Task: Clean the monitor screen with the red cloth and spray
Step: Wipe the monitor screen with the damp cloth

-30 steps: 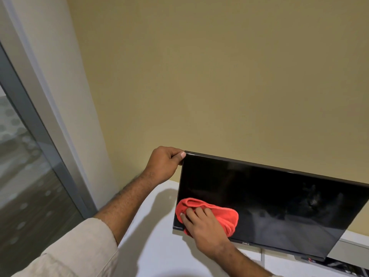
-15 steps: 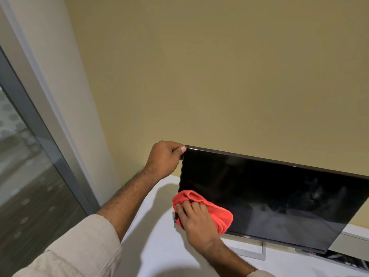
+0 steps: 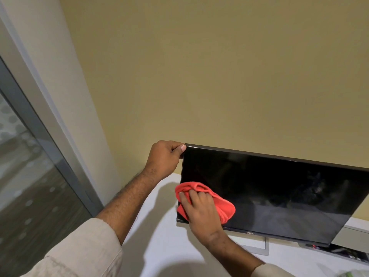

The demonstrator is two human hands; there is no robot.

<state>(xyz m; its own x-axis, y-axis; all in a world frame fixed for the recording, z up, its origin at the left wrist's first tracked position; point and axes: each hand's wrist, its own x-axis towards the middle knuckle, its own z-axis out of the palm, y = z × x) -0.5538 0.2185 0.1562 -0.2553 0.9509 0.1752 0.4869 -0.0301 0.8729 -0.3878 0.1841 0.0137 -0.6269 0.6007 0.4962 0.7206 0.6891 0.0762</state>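
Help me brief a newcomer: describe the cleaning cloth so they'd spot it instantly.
Find the black monitor on the white desk against the yellow wall. At its lower left corner, the right hand presses a crumpled red cloth against the screen. It is the only bright red thing in view.

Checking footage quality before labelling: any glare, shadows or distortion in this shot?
Head view: the monitor screen shows dim reflections at right, no harsh glare; arm shadows fall on the white desk; wide-angle lens slants the window frame; the red cloth and both hands stay sharp.
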